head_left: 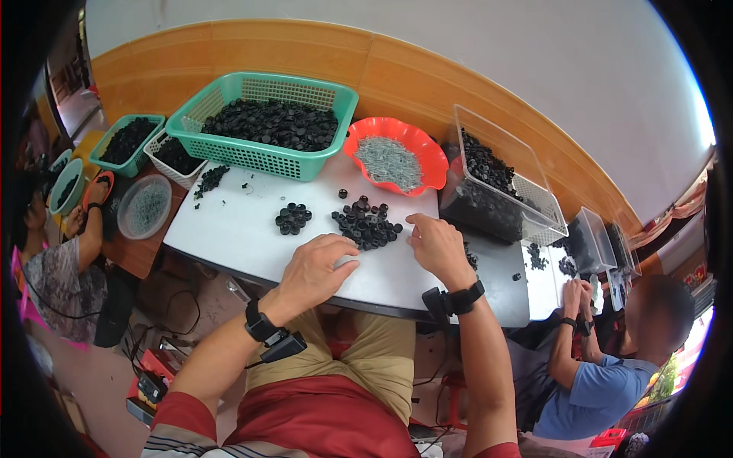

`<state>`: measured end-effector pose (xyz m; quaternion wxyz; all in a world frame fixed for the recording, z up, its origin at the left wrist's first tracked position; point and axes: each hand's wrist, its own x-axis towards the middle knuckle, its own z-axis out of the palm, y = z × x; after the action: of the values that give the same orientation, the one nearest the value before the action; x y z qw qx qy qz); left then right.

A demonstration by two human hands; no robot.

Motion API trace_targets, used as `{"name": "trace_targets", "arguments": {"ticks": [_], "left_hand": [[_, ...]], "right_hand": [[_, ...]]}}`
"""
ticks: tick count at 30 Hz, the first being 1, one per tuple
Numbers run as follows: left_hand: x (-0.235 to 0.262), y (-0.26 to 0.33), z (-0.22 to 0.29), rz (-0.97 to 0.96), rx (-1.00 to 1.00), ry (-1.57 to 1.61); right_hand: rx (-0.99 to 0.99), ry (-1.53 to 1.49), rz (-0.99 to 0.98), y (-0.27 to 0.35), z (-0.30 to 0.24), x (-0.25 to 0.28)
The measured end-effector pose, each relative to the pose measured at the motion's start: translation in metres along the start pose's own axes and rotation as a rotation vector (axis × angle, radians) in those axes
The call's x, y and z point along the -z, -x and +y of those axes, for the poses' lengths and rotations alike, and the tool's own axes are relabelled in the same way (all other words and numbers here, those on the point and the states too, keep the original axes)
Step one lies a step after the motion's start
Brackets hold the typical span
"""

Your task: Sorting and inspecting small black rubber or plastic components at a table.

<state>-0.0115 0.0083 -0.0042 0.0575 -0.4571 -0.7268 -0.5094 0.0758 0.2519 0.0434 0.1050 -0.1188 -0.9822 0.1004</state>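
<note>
Red shirt (328,416) and tan trousers (374,343) sit closest to me, below the desk's (229,229) front edge. I have the left hand (321,263) over that edge, thumb apart from loosely bent fingers, nothing visible between them. I see the right hand (439,244) just right of the larger pile of black caps (368,227), its grip narrow; I cannot tell whether it pinches anything. A smaller cluster of caps (292,219) lies left of that pile. Toward the desk's back edge stand a green basket (252,155) of black pieces and a red scalloped bowl (435,164).
</note>
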Motion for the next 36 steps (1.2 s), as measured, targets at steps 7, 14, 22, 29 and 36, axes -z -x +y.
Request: {"name": "trace_targets", "arguments": {"ticks": [7, 14, 22, 29, 36], "left_hand": [[0.002, 0.0, 0.001, -0.004, 0.009, 0.028], [0.004, -0.001, 0.005, -0.01, 0.087, 0.067], [0.004, -0.002, 0.003, 0.041, 0.126, 0.07], [-0.004, 0.0, 0.003, 0.067, 0.022, -0.108], [-0.01, -0.008, 0.008, 0.002, 0.002, -0.242]], "right_hand": [[0.036, 0.027, -0.103, -0.004, 0.001, 0.001], [0.154, -0.155, 0.126, 0.022, -0.001, 0.0], [0.063, -0.48, 0.27, 0.051, -0.026, -0.014], [-0.023, -0.668, 0.294, 0.065, -0.03, -0.035], [-0.002, -0.723, 0.328, 0.067, -0.025, -0.041]]}}
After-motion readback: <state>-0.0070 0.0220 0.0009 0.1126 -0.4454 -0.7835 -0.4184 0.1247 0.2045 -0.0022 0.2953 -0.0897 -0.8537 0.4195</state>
